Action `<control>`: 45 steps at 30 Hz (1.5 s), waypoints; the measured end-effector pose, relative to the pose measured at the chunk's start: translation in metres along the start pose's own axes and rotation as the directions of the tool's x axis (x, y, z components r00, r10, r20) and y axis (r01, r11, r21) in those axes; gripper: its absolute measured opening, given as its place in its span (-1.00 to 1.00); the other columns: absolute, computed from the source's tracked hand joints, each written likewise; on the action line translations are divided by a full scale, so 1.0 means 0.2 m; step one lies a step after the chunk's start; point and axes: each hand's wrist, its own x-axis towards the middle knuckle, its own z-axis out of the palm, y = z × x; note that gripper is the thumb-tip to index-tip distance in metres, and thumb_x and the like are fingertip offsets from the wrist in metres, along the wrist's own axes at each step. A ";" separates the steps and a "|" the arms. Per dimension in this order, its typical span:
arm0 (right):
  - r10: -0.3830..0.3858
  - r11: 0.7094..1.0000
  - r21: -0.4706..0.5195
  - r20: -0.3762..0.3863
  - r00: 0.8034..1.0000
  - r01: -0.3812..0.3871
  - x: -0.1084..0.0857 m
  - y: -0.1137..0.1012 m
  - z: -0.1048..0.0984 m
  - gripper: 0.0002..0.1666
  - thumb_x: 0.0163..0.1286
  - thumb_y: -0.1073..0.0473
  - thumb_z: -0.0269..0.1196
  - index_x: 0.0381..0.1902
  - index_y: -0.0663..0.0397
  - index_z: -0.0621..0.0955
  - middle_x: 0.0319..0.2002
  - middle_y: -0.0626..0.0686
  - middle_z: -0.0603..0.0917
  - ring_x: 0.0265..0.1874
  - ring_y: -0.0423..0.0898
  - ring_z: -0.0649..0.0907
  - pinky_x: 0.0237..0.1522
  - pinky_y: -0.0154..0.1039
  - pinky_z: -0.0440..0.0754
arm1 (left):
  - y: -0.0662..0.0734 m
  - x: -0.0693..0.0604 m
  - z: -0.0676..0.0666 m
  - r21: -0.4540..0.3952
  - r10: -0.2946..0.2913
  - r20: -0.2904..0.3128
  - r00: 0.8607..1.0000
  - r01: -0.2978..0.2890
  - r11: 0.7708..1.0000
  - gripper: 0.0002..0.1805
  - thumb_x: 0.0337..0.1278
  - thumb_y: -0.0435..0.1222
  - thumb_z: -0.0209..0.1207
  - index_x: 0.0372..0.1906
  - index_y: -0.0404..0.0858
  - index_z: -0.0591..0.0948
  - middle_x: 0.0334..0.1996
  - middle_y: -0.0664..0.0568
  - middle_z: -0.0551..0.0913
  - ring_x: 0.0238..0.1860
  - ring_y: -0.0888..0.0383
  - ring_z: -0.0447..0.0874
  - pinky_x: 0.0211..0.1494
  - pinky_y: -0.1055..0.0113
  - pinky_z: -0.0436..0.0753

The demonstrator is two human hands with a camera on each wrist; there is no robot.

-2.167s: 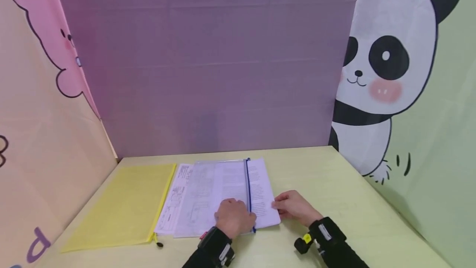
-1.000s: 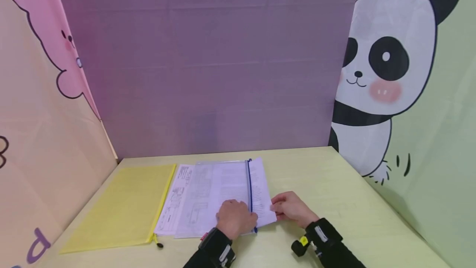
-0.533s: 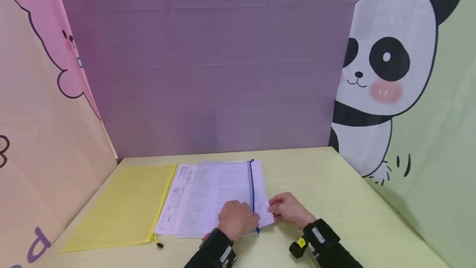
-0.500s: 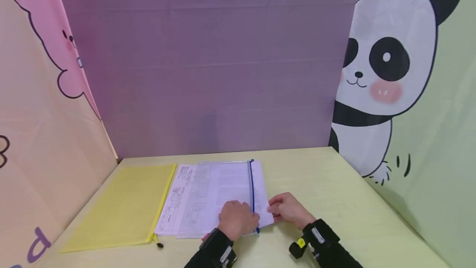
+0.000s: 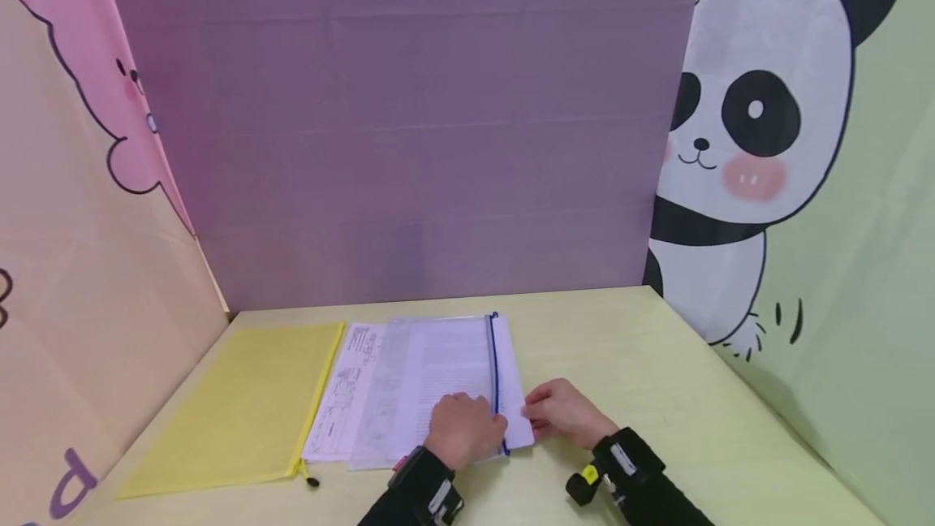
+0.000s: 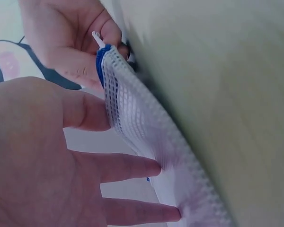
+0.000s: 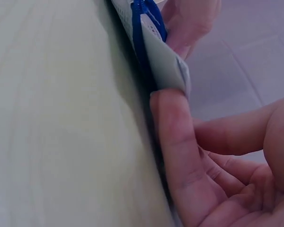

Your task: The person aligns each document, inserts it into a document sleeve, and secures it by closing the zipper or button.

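A clear mesh zip pouch (image 5: 383,412) with a blue zipper (image 5: 494,364) lies on the table in the head view. From its zipper side sticks out a stack of papers (image 5: 513,384), the rest showing through the pouch. My left hand (image 5: 463,428) holds the pouch by its near right corner; in the left wrist view its fingertips touch the mesh (image 6: 128,101). At the stack's near right corner, my right hand (image 5: 566,411) pinches the paper edge. The right wrist view shows the white edge (image 7: 168,66) between thumb and forefinger.
A yellow zip pouch (image 5: 226,404) lies flat on the left of the table (image 5: 643,396). Printed sheets (image 5: 343,396) extend from under the clear pouch's left side. A purple wall (image 5: 424,128) stands behind the table.
The papers have slid left, deeper into the pouch, with my right hand moving left along with them. The clear pouch and my left hand have shifted slightly right.
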 end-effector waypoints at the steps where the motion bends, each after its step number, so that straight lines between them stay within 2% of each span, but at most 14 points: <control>1: 0.012 1.000 0.008 0.001 1.000 -0.012 0.00 0.00 0.00 -0.77 0.35 0.41 0.27 -0.12 0.55 0.58 -0.35 0.17 0.69 -0.45 -0.07 0.68 -0.35 -0.18 0.76 | 0.00 0.00 0.00 -0.006 0.002 -0.003 1.000 -0.002 1.000 -0.42 0.38 0.09 0.05 -0.10 -0.39 0.70 -0.18 -0.31 0.69 -0.11 -0.17 0.64 -0.03 0.00 0.60; 7: 0.033 0.999 0.033 0.003 0.999 -0.033 -0.01 -0.01 -0.01 -0.77 0.33 0.43 0.28 -0.13 0.56 0.58 -0.38 0.19 0.70 -0.48 -0.07 0.69 -0.37 -0.19 0.76 | 0.00 -0.01 -0.01 -0.001 0.026 -0.031 0.999 -0.026 1.000 -0.42 0.36 0.08 0.04 -0.13 -0.40 0.71 -0.19 -0.29 0.70 -0.12 -0.15 0.65 -0.02 0.03 0.60; 14: -0.005 1.000 0.022 -0.013 1.000 0.006 -0.01 -0.02 0.01 -0.82 0.31 0.44 0.28 -0.18 0.53 0.61 -0.43 0.13 0.67 -0.51 -0.11 0.66 -0.41 -0.24 0.74 | 0.00 -0.01 -0.01 0.017 0.028 -0.044 0.999 -0.027 0.999 -0.42 0.37 0.08 0.03 -0.14 -0.39 0.72 -0.20 -0.29 0.71 -0.13 -0.13 0.66 -0.02 0.05 0.59; 20: -0.045 0.999 0.017 -0.006 0.999 0.045 0.00 -0.03 0.05 -0.85 0.29 0.45 0.28 -0.22 0.52 0.62 -0.46 0.11 0.67 -0.53 -0.13 0.66 -0.43 -0.26 0.74 | 0.00 -0.02 -0.02 -0.005 0.013 -0.022 1.000 -0.013 1.000 -0.44 0.38 0.06 0.03 -0.13 -0.39 0.71 -0.20 -0.30 0.70 -0.14 -0.14 0.65 -0.02 0.04 0.59; 26: -0.035 0.999 0.003 -0.033 0.999 0.035 0.00 -0.03 0.07 -0.87 0.29 0.46 0.28 -0.23 0.51 0.62 -0.47 0.11 0.65 -0.55 -0.14 0.64 -0.46 -0.27 0.73 | 0.00 -0.01 -0.02 -0.027 0.014 0.012 1.000 -0.014 1.000 -0.45 0.40 0.05 0.03 -0.13 -0.39 0.71 -0.21 -0.27 0.71 -0.14 -0.12 0.64 0.02 0.03 0.58; 30: -0.023 1.000 -0.005 -0.055 0.998 0.022 0.00 -0.04 0.09 -0.87 0.31 0.46 0.27 -0.22 0.50 0.63 -0.47 0.11 0.65 -0.56 -0.14 0.64 -0.46 -0.27 0.72 | 0.00 -0.01 -0.01 -0.025 0.033 -0.009 0.999 -0.033 0.999 -0.45 0.40 0.06 0.02 -0.17 -0.37 0.71 -0.22 -0.26 0.71 -0.17 -0.12 0.64 0.01 0.04 0.58; 37: -0.034 0.999 -0.012 -0.033 0.999 0.034 0.02 -0.05 0.12 -0.85 0.32 0.46 0.26 -0.19 0.51 0.64 -0.47 0.12 0.68 -0.58 -0.14 0.66 -0.46 -0.26 0.72 | -0.01 -0.02 0.00 -0.028 0.056 -0.067 0.996 -0.058 0.998 -0.46 0.39 0.05 0.01 -0.27 -0.36 0.71 -0.26 -0.25 0.72 -0.21 -0.13 0.64 -0.05 0.04 0.58; 45: -0.011 0.998 -0.069 -0.024 1.000 0.010 0.05 -0.07 0.12 -0.89 0.32 0.47 0.27 -0.21 0.43 0.67 -0.50 0.12 0.69 -0.63 -0.15 0.65 -0.50 -0.28 0.70 | -0.01 -0.02 -0.01 -0.035 0.059 -0.056 0.997 -0.061 0.997 -0.47 0.38 0.05 0.01 -0.23 -0.35 0.72 -0.26 -0.23 0.72 -0.21 -0.11 0.64 -0.04 0.03 0.59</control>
